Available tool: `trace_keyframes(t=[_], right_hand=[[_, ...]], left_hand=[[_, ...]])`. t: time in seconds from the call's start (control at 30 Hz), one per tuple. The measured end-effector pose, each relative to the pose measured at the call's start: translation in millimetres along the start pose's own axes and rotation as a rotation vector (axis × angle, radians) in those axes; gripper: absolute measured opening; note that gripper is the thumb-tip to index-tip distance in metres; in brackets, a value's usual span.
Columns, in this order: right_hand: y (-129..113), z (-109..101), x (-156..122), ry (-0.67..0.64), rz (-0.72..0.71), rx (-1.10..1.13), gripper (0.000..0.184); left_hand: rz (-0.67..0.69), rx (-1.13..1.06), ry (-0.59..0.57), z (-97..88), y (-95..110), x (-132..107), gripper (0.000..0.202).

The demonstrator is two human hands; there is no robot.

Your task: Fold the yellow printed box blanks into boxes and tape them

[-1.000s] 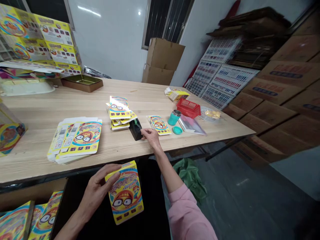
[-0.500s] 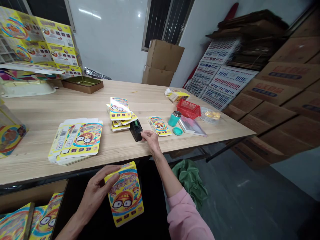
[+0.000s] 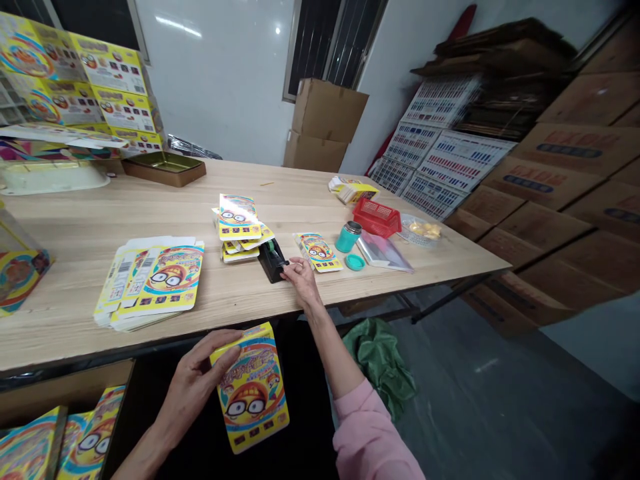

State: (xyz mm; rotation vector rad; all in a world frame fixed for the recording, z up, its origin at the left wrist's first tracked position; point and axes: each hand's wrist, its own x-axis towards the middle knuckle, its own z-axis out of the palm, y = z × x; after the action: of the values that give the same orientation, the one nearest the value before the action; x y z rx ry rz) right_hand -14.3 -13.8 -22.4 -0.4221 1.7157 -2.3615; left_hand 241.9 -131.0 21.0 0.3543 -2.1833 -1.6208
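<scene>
My left hand [image 3: 197, 377] is closed around the upper left edge of a yellow printed carton [image 3: 253, 393], which it holds upright over my lap, below the table edge. Beyond it, the fingers of my right hand [image 3: 301, 280] pinch together at the front end of a black tape dispenser [image 3: 273, 260] with a green core. They seem to be on the end of the tape, though the clear strip itself hardly shows. Just behind the dispenser stands an uneven pile of the same cartons [image 3: 239, 220]. Another carton [image 3: 319, 252] lies flat to the right of my right hand.
Flattened cartons [image 3: 150, 280] are stacked on the table's left. To the right stand a teal jar [image 3: 349, 237], its lid [image 3: 355, 262], a red basket [image 3: 377, 218] and plastic sleeves [image 3: 385, 253]. An open box [image 3: 127, 400] of cartons sits at lower left.
</scene>
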Motion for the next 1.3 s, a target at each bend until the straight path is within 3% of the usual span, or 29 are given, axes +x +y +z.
trace_keyframes(t=[0.23,0.5,0.6,0.7,0.83,0.93,1.1,1.3], right_hand=[[15.7,3.5,-1.6,0.084,-0.11,-0.104,0.034],[10.2,11.9,-8.4,0.212,-0.141,-0.39,0.022],[-1.3,9.9,-29.6,0.244,-0.125,-0.42,0.025],[-29.1,8.8,-68.7,0.241,-0.159,-0.335,0.028],[-72.8,17.1,-131.6,0.005,-0.1,-0.053,0.034],[-87.3,29.5,-161.4,-0.068,-0.034,-0.002,0.032],[-81.7,36.9,-169.8,-0.065,-0.012,-0.004,0.032],[-81.7,36.8,-173.6,-0.007,-0.011,-0.029,0.03]], left_hand=[[0.008,-0.01,0.048,-1.1,1.0,3.1,0.032],[0.099,0.07,0.135,-1.1,8.4,14.2,0.038],[0.206,0.087,0.181,-1.2,8.5,16.0,0.032],[0.381,0.127,0.207,0.6,5.8,15.6,0.022],[0.559,0.186,0.202,10.7,3.6,15.3,0.016],[0.637,0.202,0.172,21.2,4.5,15.1,0.018],[0.713,0.251,0.149,31.1,5.7,13.1,0.022],[0.803,0.379,0.136,30.4,3.8,10.4,0.033]])
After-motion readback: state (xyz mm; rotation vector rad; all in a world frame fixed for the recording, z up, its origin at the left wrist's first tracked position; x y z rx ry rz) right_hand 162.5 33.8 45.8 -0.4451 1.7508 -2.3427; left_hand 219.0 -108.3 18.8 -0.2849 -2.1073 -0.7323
